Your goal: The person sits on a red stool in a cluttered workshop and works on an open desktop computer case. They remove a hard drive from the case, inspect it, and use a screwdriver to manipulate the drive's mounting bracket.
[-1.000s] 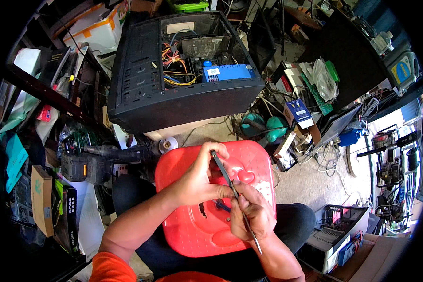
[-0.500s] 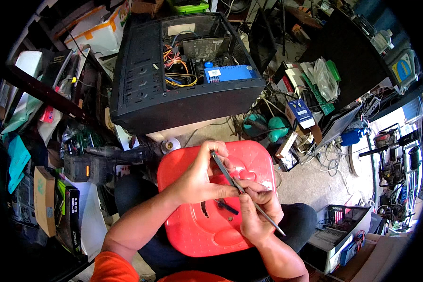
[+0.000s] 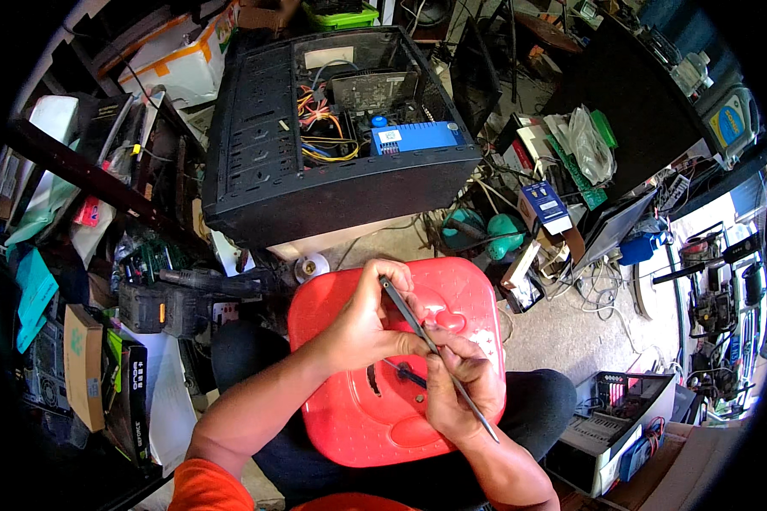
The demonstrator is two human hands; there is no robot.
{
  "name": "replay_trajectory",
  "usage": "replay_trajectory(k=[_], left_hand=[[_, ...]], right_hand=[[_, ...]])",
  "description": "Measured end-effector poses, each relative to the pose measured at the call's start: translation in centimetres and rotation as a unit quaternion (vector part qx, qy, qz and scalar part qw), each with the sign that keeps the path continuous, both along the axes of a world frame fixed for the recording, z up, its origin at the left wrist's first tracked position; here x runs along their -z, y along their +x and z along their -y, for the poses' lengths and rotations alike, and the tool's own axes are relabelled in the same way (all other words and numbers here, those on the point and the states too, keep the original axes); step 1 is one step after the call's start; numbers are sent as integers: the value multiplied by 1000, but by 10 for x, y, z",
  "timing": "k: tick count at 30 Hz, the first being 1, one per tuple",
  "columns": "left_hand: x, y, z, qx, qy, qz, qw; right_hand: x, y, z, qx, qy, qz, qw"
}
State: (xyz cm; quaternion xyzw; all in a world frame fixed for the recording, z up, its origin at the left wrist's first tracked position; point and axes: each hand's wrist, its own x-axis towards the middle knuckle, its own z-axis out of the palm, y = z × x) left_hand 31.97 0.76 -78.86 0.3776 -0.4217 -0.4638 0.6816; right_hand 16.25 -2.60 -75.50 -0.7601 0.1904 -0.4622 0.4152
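Note:
Both my hands hold a long, thin, dark strip [image 3: 406, 310] slantwise over a red plastic stool [image 3: 341, 422]. My left hand [image 3: 375, 317] grips its upper part, with the end rising past the thumb and fingers. Lower down, the fingers of my right hand [image 3: 464, 385] pinch it, and its far end sticks out over the right wrist. Below the hands, a small tool with a dark handle [image 3: 412, 376] and thin shaft lies on the stool, partly hidden. Near it is a tiny round piece [image 3: 420, 398].
Beyond the stool, an opened black computer case [image 3: 256, 136] lies on its side, showing wires and a blue part [image 3: 418, 136]. Left are a black cordless tool [image 3: 166, 307] and boxes [image 3: 83, 366]. Right are a green tool [image 3: 504, 234], cables [image 3: 601, 289] and another opened case [image 3: 609, 422].
My right hand has shifted slightly left, and the strip's lower end has swung left and toward me. More of the small tool on the stool shows. My left hand stays nearly in place.

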Motion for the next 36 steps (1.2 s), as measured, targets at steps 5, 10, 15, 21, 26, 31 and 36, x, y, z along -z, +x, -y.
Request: replay_trajectory(k=[5,10,15,21,26,31,36], left_hand=[[11,4,-2,3,-11,-16,1000],[7,3,-2,7,-37,-7,999],[4,3,-2,16,-43,22,999],[5,3,-4,26,-23,5,999],[5,3,-3,29,-32,9,999],[3,4,-3,25,-31,19,999],[-2,4,-1,15,-36,64,997]], right_hand=[[-4,-3,5,-20,-62,-71,995],[-6,-5,11,-34,-110,-13,993],[-10,-4,13,-33,-145,-30,989],[-12,-1,13,-6,-177,-39,983],[-9,2,15,-7,-162,-17,987],[-10,-1,11,-5,-72,-37,997],[-9,-4,7,-4,103,-23,994]])
